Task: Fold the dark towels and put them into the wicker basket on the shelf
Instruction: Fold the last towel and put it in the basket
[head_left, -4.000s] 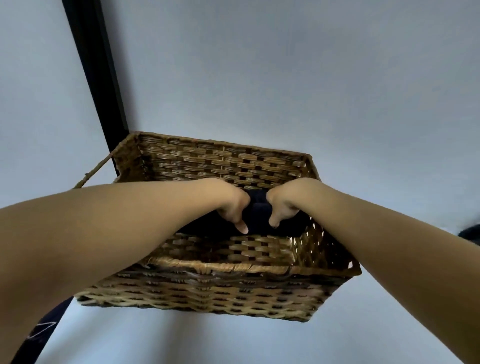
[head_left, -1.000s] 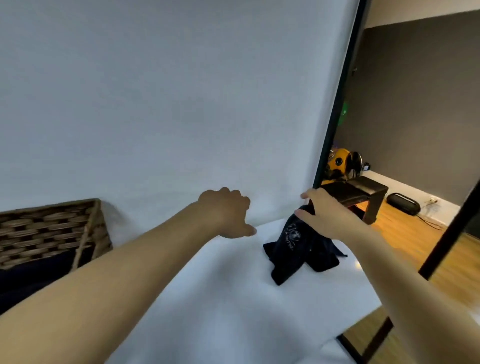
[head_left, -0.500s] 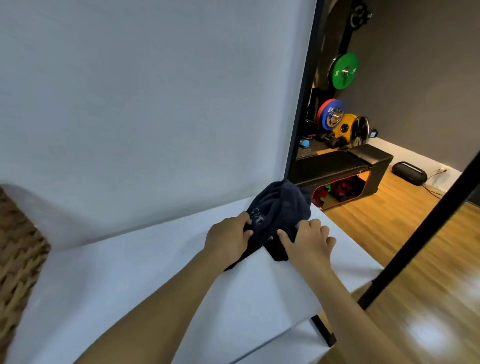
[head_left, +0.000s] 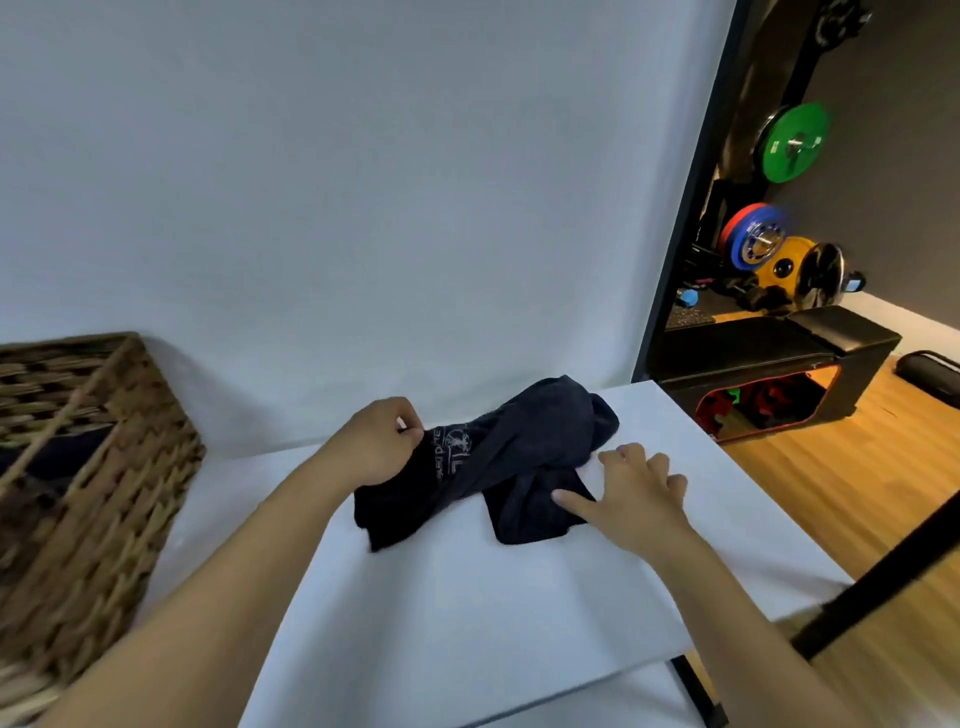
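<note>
Left hand (head_left: 382, 441) pinches the crumpled dark towel (head_left: 511, 449) at its edge; right hand (head_left: 631, 496) lies open, thumb on the cloth, on the white surface (head_left: 467, 597). Spreading comes first, then folding, then the wicker basket (head_left: 98, 467) at left. Pale print shows, unreadable.

A white shelf surface (head_left: 467, 623) stretches out in front of me. On it lies a crumpled dark towel (head_left: 514, 447) with a pale printed logo, near the far right corner. A wicker basket (head_left: 104, 493) stands on the surface at my left, well apart from the towel.
</note>
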